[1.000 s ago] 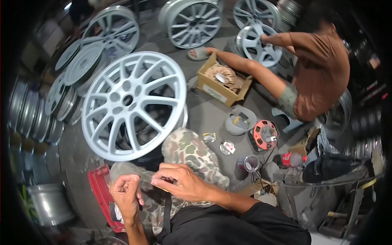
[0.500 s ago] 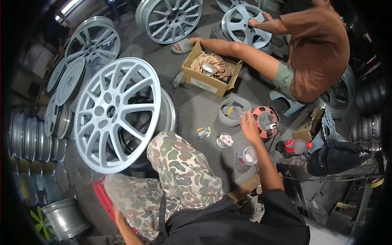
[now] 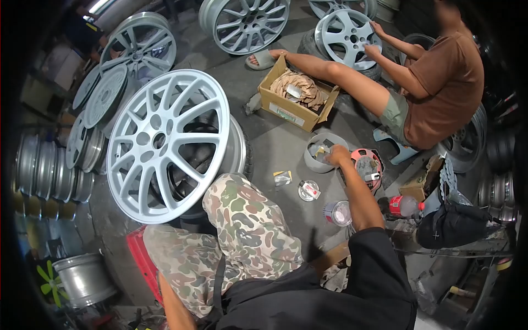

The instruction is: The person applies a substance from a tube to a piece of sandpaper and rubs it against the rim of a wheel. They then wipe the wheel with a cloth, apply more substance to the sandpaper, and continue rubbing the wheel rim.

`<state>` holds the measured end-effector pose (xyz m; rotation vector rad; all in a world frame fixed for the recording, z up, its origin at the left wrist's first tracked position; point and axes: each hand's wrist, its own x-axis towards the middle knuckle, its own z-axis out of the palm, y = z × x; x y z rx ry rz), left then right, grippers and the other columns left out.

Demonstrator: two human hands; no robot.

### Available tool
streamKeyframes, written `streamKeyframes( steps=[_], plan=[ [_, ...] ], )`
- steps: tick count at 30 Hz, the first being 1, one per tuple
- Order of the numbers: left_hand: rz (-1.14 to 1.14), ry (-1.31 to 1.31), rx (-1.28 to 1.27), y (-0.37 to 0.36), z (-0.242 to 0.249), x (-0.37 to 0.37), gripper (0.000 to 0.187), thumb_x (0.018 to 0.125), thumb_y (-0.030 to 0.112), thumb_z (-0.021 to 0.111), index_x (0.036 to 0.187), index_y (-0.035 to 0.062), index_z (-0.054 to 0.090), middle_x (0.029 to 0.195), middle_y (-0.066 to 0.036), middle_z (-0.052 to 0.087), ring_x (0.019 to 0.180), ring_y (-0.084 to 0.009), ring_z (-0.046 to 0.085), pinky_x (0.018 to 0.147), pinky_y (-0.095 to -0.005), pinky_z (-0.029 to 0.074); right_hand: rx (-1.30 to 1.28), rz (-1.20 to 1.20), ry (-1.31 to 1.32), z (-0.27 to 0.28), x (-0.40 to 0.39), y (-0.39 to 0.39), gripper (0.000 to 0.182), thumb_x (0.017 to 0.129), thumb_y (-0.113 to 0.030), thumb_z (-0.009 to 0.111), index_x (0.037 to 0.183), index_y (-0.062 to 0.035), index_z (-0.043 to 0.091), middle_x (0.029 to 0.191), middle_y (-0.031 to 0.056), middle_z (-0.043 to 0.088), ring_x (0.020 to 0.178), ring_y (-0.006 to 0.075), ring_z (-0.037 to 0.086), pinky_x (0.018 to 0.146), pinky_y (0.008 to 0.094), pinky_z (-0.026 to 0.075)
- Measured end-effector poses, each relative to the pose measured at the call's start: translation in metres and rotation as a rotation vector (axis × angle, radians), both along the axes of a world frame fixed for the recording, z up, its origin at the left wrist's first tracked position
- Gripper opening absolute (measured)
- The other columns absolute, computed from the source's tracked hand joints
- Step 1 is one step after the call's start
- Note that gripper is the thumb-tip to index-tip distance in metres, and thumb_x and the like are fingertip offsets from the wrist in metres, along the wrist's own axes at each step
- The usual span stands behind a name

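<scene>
My right hand (image 3: 338, 156) reaches over the right rim of a round grey bowl (image 3: 322, 165). Its fingers are bent together and dip inside, next to small grey and yellowish pieces (image 3: 319, 151); what they grip, if anything, is hidden. My left hand is down by my left thigh at the red stool (image 3: 144, 258); only the forearm (image 3: 175, 300) shows clearly, the fingers being out of sight. Before my knees a large pale grey multi-spoke wheel rim (image 3: 159, 141) leans at a tilt on a tyre (image 3: 248, 154).
Near the bowl are a red round object (image 3: 367, 165), an open can (image 3: 337, 213), a clear lidded cup (image 3: 309, 190) and a small packet (image 3: 282, 177). Beyond stands a cardboard box (image 3: 291, 110) with brown paper. A co-worker (image 3: 448, 88) handles another rim (image 3: 352, 38). A bottle (image 3: 406, 206) lies right.
My right hand has gone from above the bowl's right side down into it. The view has shifted slightly. The co-worker now has both hands visible on their rim.
</scene>
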<state>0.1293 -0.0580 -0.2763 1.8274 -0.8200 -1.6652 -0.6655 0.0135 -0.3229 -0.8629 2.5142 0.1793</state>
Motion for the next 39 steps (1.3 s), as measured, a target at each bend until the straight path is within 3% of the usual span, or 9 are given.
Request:
streamKeyframes(
  steps=[3,5,9,15,23,26,33,37,39],
  plan=[
    [-0.014,-0.019,0.003,-0.003,0.005,0.003,0.033,0.101,0.029,0.058,0.116,0.0017,0.07,0.09,-0.006,0.073,0.081,-0.0164,0.066,0.076,-0.0331,0.053,-0.283,-0.097,-0.206,-0.002,-0.025,0.024,0.048,0.08,-0.037,0.081,0.111,-0.0002,0.074,0.107,0.0156,0.076,0.099,0.0274,0.072,0.088,0.0372,0.054],
    [-0.029,-0.025,0.002,-0.007,0.008,0.003,0.033,0.101,0.028,0.058,0.116,0.0015,0.07,0.09,-0.006,0.073,0.082,-0.0165,0.066,0.076,-0.0332,0.053,-0.769,-0.276,-0.438,-0.029,-0.043,0.044,0.045,0.082,-0.035,0.08,0.113,-0.0036,0.075,0.106,0.0174,0.076,0.102,0.0328,0.071,0.091,0.0393,0.053],
    [-0.061,-0.045,-0.004,-0.014,0.015,0.011,0.033,0.101,0.028,0.058,0.116,0.0013,0.07,0.09,-0.006,0.073,0.082,-0.0167,0.066,0.077,-0.0334,0.053,-0.587,-0.313,-0.191,0.046,-0.021,0.048,0.035,0.081,-0.032,0.082,0.109,-0.0116,0.079,0.096,0.0143,0.077,0.088,0.0224,0.073,0.083,0.037,0.053],
    [-0.11,-0.07,-0.023,-0.027,0.028,0.023,0.033,0.1,0.027,0.059,0.116,0.0008,0.07,0.09,-0.006,0.073,0.083,-0.0169,0.066,0.078,-0.0338,0.053,-0.263,0.046,-0.009,0.034,-0.008,0.023,0.051,0.075,-0.053,0.08,0.095,-0.0058,0.077,0.091,0.0218,0.074,0.094,0.0403,0.071,0.082,0.0488,0.054],
    [-0.098,-0.085,-0.01,-0.012,0.031,0.026,0.032,0.099,0.026,0.059,0.116,0.0002,0.07,0.09,-0.007,0.073,0.084,-0.0172,0.066,0.079,-0.0343,0.052,-0.134,-0.004,0.068,-0.029,0.008,-0.021,0.051,0.073,-0.037,0.086,0.111,-0.0068,0.071,0.114,0.019,0.072,0.11,0.0357,0.068,0.093,0.046,0.054],
    [-0.1,-0.088,-0.002,-0.006,0.028,0.028,0.032,0.099,0.026,0.059,0.116,0.0,0.07,0.09,-0.007,0.073,0.085,-0.0174,0.066,0.079,-0.0344,0.052,-0.112,-0.066,0.066,-0.026,0.013,-0.021,0.046,0.077,-0.027,0.079,0.117,-0.0083,0.069,0.116,0.0197,0.072,0.111,0.0359,0.069,0.095,0.047,0.054],
    [-0.144,-0.103,-0.013,-0.015,0.024,0.033,0.032,0.099,0.025,0.06,0.116,-0.0005,0.07,0.09,-0.007,0.072,0.086,-0.0177,0.066,0.081,-0.0349,0.052,-0.372,0.056,-0.065,-0.015,-0.015,0.01,0.027,0.078,-0.027,0.077,0.096,-0.0085,0.073,0.093,0.0217,0.073,0.092,0.0375,0.071,0.08,0.0469,0.054],
    [-0.155,-0.108,-0.048,-0.009,0.015,0.033,0.032,0.098,0.025,0.06,0.116,-0.0008,0.07,0.09,-0.007,0.072,0.086,-0.0178,0.066,0.081,-0.0351,0.052,-0.653,-0.007,-0.128,0.019,-0.01,0.022,0.025,0.08,-0.025,0.08,0.093,-0.0054,0.073,0.084,0.015,0.073,0.081,0.0244,0.07,0.073,0.0386,0.052],
    [-0.23,-0.155,-0.124,-0.02,0.015,0.033,0.032,0.098,0.024,0.06,0.116,-0.0009,0.07,0.09,-0.007,0.072,0.087,-0.0179,0.066,0.082,-0.0352,0.052,-0.99,-0.265,-0.478,0.042,-0.002,0.041,0.023,0.082,-0.022,0.08,0.092,-0.0028,0.071,0.086,0.0101,0.072,0.082,0.0189,0.068,0.074,0.0347,0.052]
  ],
)
